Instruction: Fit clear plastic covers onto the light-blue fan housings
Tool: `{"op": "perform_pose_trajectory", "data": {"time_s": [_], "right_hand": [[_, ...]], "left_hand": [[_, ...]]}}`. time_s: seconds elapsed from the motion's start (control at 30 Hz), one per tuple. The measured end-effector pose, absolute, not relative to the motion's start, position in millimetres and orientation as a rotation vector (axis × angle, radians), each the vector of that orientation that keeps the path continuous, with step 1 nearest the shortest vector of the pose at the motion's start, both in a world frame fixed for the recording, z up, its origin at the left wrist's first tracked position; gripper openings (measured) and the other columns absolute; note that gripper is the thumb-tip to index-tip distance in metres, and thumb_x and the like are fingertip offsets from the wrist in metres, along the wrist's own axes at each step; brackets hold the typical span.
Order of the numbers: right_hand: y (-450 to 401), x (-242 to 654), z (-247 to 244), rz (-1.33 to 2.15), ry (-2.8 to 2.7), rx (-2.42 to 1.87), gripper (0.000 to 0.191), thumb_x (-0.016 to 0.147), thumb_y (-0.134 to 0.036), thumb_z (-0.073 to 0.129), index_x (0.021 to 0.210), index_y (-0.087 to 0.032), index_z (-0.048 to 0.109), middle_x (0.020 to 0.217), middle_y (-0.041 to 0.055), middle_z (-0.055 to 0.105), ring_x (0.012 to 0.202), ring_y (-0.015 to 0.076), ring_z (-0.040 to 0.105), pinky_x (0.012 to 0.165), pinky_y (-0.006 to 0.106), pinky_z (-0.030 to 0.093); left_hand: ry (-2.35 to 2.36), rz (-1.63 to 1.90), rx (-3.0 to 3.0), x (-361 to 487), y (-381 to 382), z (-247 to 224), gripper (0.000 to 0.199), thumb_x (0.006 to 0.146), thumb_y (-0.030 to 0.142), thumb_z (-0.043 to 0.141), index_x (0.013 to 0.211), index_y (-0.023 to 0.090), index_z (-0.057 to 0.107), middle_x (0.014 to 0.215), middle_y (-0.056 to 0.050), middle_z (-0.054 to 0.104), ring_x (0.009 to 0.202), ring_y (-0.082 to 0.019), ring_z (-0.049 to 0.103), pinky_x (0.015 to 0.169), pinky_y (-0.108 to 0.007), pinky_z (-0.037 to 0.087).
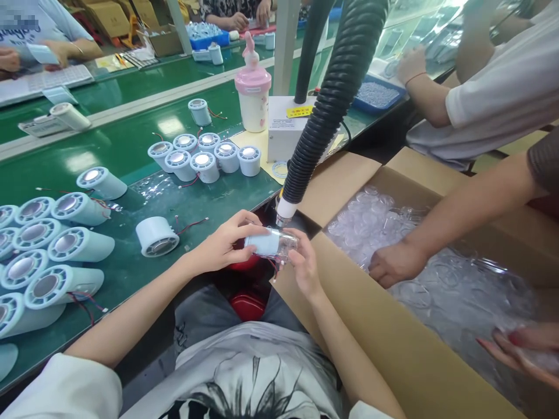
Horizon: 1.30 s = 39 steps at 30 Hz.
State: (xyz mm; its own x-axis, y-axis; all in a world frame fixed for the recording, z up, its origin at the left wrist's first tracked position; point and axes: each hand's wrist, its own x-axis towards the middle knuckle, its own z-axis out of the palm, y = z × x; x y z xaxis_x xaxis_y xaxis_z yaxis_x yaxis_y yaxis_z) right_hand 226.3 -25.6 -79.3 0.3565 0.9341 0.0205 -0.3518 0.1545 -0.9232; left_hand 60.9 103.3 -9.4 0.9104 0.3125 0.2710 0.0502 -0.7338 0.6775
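Observation:
My left hand is closed round a light-blue cylindrical housing, held sideways above my lap. At its other end, my right hand grips a clear plastic cover that meets the housing; how far they overlap I cannot tell. Thin wires hang below them. Just above sits the metal-tipped white nozzle of a black ribbed hose. A single light-blue housing with a wire lies on the green table to the left of my hands.
Several light-blue housings fill the left of the table; more stand behind. A pink-lidded cup and a white box are farther back. To the right, a co-worker's hands reach into a carton of clear plastic parts.

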Motion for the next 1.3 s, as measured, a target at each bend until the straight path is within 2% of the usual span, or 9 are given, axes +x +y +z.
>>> {"op": "perform_pose_trajectory", "data": {"time_s": [0.17,0.33,0.47,0.67,0.77,0.93,1.03,1.17,1.3], "right_hand": [[-29.5,233.1,-78.4,1.075,-0.706,-1.035,0.044,0.075,-0.045,0.064,0.112,-0.024,0.053,0.086,0.0009,0.063,0.053,0.0119,0.056,0.041,0.025,0.048],[-32.7,237.1,-77.0,1.140,-0.686,-1.054,0.045,0.078,-0.049,0.062,0.113,-0.024,0.051,0.087,0.0015,0.063,0.057,0.0123,0.058,0.044,0.024,0.050],[-34.2,240.1,-72.6,1.219,-0.711,-1.066,0.049,0.075,-0.052,0.067,0.112,-0.024,0.052,0.085,0.0014,0.064,0.053,0.0122,0.058,0.042,0.025,0.051],[-37.8,237.2,-55.1,1.265,-0.742,-1.090,0.048,0.074,-0.051,0.070,0.109,-0.025,0.052,0.089,0.0009,0.064,0.059,0.0135,0.062,0.047,0.026,0.054],[-40.7,232.9,-47.8,1.350,-0.719,-1.138,0.043,0.078,-0.052,0.067,0.105,-0.024,0.051,0.083,-0.0015,0.063,0.055,0.0119,0.062,0.047,0.024,0.053],[-46.7,228.6,-41.8,1.543,-0.695,-1.178,0.043,0.082,-0.063,0.056,0.087,-0.021,0.050,0.066,-0.0027,0.061,0.050,0.0126,0.060,0.045,0.024,0.050],[-52.5,227.9,-36.6,1.446,-0.860,-1.197,0.047,0.082,-0.066,0.055,0.094,-0.021,0.057,0.083,0.0029,0.068,0.071,0.0182,0.067,0.064,0.031,0.057],[-62.2,225.7,-32.2,1.318,-1.031,-1.111,0.056,0.081,-0.055,0.065,0.129,-0.030,0.052,0.129,0.0056,0.061,0.113,0.0251,0.060,0.091,0.036,0.053],[-69.2,224.2,-31.8,1.294,-1.172,-1.165,0.056,0.084,-0.046,0.067,0.135,-0.030,0.051,0.134,0.0065,0.057,0.118,0.0271,0.058,0.097,0.040,0.050]], "left_hand": [[0.173,0.487,2.374,63.2,101.0,-7.5,0.030,0.093,0.026,0.049,0.120,0.021,0.063,0.115,-0.012,0.050,0.110,-0.022,0.051,0.099,-0.037,0.044],[0.172,0.378,2.376,61.6,96.1,-1.6,0.032,0.089,0.012,0.046,0.103,0.024,0.073,0.132,-0.011,0.045,0.122,-0.025,0.048,0.106,-0.039,0.040],[0.159,0.318,2.311,59.2,94.0,-0.3,0.025,0.088,0.015,0.052,0.095,0.023,0.074,0.143,-0.010,0.042,0.131,-0.028,0.043,0.111,-0.043,0.036],[0.338,0.496,1.785,56.6,89.2,-21.5,0.045,0.087,0.029,0.062,0.131,0.024,0.054,0.149,-0.015,0.039,0.131,-0.029,0.048,0.096,-0.036,0.052],[0.339,0.462,1.724,54.6,83.0,-27.0,0.046,0.085,0.032,0.065,0.129,0.025,0.058,0.151,-0.014,0.038,0.132,-0.031,0.046,0.099,-0.038,0.050],[0.311,0.314,1.694,44.3,70.4,-23.0,0.079,0.073,0.023,0.077,0.144,0.029,0.041,0.150,-0.014,0.042,0.133,-0.030,0.047,0.102,-0.040,0.049],[0.327,0.286,1.519,38.5,62.6,-20.6,0.072,0.077,0.020,0.074,0.142,0.029,0.044,0.148,-0.014,0.043,0.128,-0.028,0.052,0.101,-0.040,0.050],[0.355,0.322,1.321,34.5,52.6,-17.9,0.064,0.080,0.019,0.072,0.139,0.025,0.048,0.142,-0.015,0.050,0.122,-0.026,0.056,0.096,-0.038,0.052],[0.392,0.298,1.248,28.2,45.5,-15.3,0.067,0.078,0.017,0.073,0.138,0.026,0.048,0.138,-0.012,0.054,0.121,-0.025,0.057,0.101,-0.038,0.049]]}}
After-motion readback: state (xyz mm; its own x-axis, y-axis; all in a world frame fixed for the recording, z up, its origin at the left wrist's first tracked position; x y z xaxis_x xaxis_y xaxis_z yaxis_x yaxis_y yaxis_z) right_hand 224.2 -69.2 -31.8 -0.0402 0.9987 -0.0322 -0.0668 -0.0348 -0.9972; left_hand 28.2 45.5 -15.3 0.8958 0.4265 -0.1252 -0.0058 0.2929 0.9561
